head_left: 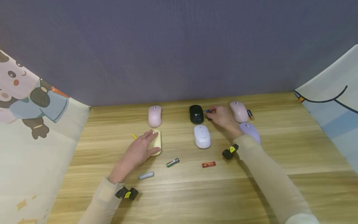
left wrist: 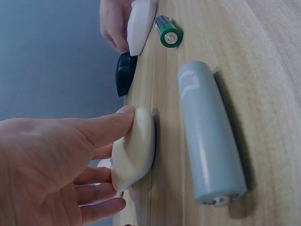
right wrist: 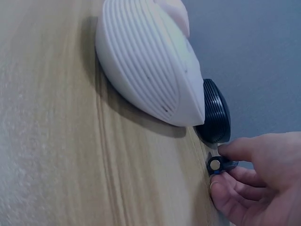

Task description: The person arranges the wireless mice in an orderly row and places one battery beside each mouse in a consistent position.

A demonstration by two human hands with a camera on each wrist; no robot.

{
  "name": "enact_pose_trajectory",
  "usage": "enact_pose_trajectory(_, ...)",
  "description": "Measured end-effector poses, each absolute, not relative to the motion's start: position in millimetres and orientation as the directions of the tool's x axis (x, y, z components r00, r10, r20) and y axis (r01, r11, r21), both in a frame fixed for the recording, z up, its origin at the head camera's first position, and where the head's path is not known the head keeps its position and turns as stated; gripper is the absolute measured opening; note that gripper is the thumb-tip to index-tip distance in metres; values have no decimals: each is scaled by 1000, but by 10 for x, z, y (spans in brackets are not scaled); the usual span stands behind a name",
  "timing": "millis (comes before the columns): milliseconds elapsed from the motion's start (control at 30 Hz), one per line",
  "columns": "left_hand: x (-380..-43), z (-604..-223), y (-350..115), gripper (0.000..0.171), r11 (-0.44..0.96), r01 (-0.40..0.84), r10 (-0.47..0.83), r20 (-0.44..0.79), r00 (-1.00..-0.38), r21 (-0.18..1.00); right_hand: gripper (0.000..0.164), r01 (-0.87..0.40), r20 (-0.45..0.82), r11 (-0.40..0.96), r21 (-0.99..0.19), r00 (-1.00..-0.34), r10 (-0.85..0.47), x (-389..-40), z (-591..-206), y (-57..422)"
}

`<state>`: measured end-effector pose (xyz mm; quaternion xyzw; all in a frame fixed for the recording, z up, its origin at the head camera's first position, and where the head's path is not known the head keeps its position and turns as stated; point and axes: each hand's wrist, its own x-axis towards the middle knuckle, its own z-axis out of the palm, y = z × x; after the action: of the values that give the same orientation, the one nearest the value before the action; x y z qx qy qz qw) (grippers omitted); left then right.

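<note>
Cream mouse (head_left: pixel 158 142), left of centre on the wooden table (head_left: pixel 184 196), is gripped by the left hand (head_left: pixel 138 151); we see the thumb on its near side, fingers over the far end. Small yellow thing (head_left: pixel 134 136) just left of those fingers, mostly hidden, can't tell what. Right hand (head_left: pixel 222 115), far and right of centre: we mark thumb and fingers pinching a dark battery (right wrist: pixel 215 165), just right of the black mouse (head_left: pixel 196 114). Next out, we get a white mouse (head_left: pixel 202 137) just near of the black one, a purple mouse (head_left: pixel 250 131) partly hidden by the right sleeve (head_left: pixel 265 165), and a right-hand pink mouse (head_left: pixel 239 112) with a copper-ended battery (head_left: pixel 250 115) beside it. Left pink mouse (head_left: pixel 154 116) sits beyond the cream one. Nearer, left to right, we log a grey battery (head_left: pixel 146 175), a green-ended battery (head_left: pixel 172 162) and a red battery (head_left: pixel 208 164). Grey backdrop (head_left: pixel 179 49) at the far side.
</note>
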<state>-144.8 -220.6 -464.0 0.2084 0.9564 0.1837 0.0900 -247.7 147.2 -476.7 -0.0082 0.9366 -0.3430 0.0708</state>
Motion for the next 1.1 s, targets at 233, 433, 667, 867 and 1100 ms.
enact_pose_trajectory(233,-1446,-4636,-2213,75,845,362,428,-93,-899,394,43,73,-144,765,-640,-989,-25,-2469,-4754,1427)
enact_pose_trajectory(433,-1439,-4628,-2221,74,841,367,431,-83,-898,399,44,77,-125,756,-650,-992,-6,-2458,-4775,1408)
enact_pose_trajectory(667,-1438,-4620,-2223,73,834,382,442,-68,-894,398,45,92,-133,750,-655,-991,6,-2466,-4781,1401)
enact_pose_trajectory(867,-1435,-4618,-2224,73,833,388,445,-62,-893,394,45,87,-129,760,-644,-992,4,-2465,-4800,1410)
enact_pose_trajectory(1100,-1428,-4620,-2217,72,833,388,447,-66,-892,396,45,93,-138,754,-650,-990,4,-2445,-4801,1419)
